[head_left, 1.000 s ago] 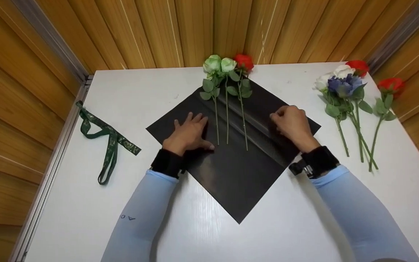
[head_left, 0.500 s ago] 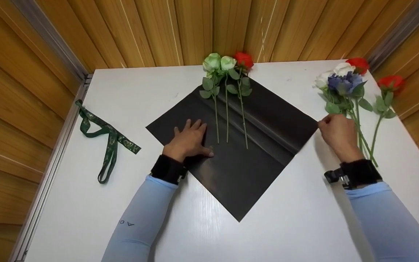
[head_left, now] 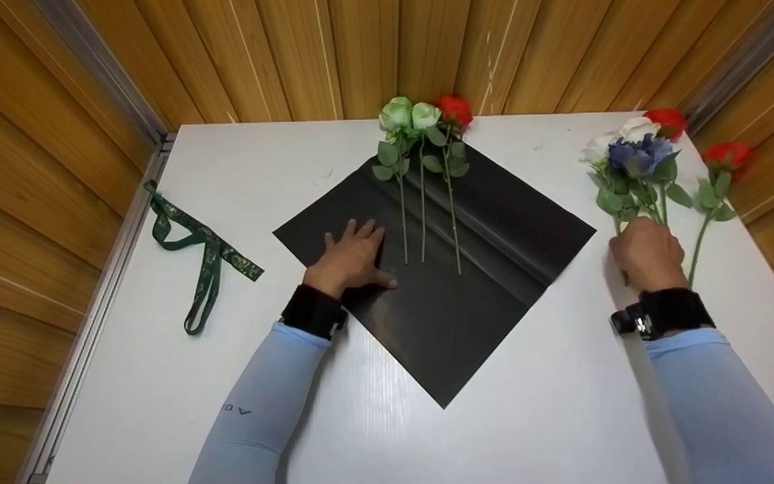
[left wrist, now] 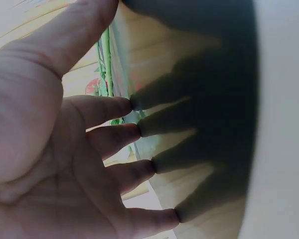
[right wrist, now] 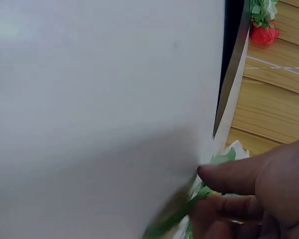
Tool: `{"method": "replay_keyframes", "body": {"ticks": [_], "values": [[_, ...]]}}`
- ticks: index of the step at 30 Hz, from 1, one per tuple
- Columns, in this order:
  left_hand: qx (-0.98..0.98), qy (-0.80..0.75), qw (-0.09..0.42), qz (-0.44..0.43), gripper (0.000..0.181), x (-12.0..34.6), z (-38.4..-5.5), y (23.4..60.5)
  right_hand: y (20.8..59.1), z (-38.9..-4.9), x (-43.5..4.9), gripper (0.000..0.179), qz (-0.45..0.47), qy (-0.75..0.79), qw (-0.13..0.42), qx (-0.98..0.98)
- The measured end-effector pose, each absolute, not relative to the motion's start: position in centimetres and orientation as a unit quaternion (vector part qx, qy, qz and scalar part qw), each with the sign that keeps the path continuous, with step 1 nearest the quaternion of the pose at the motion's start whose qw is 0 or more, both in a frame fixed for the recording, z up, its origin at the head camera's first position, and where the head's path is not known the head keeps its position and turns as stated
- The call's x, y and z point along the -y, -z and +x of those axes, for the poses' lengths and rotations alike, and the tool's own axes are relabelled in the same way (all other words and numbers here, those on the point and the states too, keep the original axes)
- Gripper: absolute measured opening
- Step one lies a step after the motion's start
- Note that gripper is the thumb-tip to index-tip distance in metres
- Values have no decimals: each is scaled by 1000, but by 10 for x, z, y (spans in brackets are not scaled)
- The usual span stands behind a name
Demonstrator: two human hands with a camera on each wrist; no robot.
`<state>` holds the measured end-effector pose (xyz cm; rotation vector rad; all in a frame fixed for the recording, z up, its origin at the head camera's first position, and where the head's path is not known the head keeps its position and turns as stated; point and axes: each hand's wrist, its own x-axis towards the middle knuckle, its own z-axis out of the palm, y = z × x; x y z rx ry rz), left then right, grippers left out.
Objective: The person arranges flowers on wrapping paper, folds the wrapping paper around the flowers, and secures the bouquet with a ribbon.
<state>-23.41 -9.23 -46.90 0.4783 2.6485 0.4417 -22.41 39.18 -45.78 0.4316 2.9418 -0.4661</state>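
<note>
My left hand (head_left: 353, 262) lies spread on a sheet of black wrapping paper (head_left: 441, 336), fingers straight, thumb out. The left wrist view shows its fingertips (left wrist: 139, 129) touching the dark sheet. On the paper lie two pale green roses (head_left: 395, 115) and one red rose (head_left: 454, 113), stems toward me. My right hand (head_left: 649, 254) is at the flower stems on the right, fingers curled. In the right wrist view its thumb and forefinger pinch a green stem (right wrist: 164, 226); which flower it belongs to is partly hidden. White roses (head_left: 637, 128) and a blue flower (head_left: 641, 156) top that group.
A dark green patterned ribbon (head_left: 209, 259) lies looped on the white table (head_left: 226, 161) at left. Another red rose (head_left: 726, 158) lies at the right edge, and one (head_left: 668, 121) at the back right. Wood-patterned walls (head_left: 360, 60) enclose the table's back and sides.
My right hand has left the paper's right corner, which now lies flatter, and moved right onto the flower stems. The left hand has stayed on the paper.
</note>
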Motion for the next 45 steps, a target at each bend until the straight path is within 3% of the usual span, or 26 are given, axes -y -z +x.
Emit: {"method": "replay_keyframes", "body": {"ticks": [4, 11, 24, 35, 45], "values": [[-950, -158, 206, 171, 108, 91, -235, 470, 462, -227, -388, 22, 129, 182, 39, -974], [-951, -158, 202, 175, 109, 91, -234, 470, 455, -225, -382, 35, 105, 221, -14, -969], [-949, -160, 206, 177, 109, 90, -235, 468, 438, -230, -358, 33, 117, 284, -57, -950], [-953, -145, 202, 173, 104, 89, -245, 459, 411, -260, -240, 22, 41, 404, -116, -906], [-958, -157, 157, 183, 107, 81, -263, 464, 437, -296, -134, 19, 13, 453, -20, -891]]}}
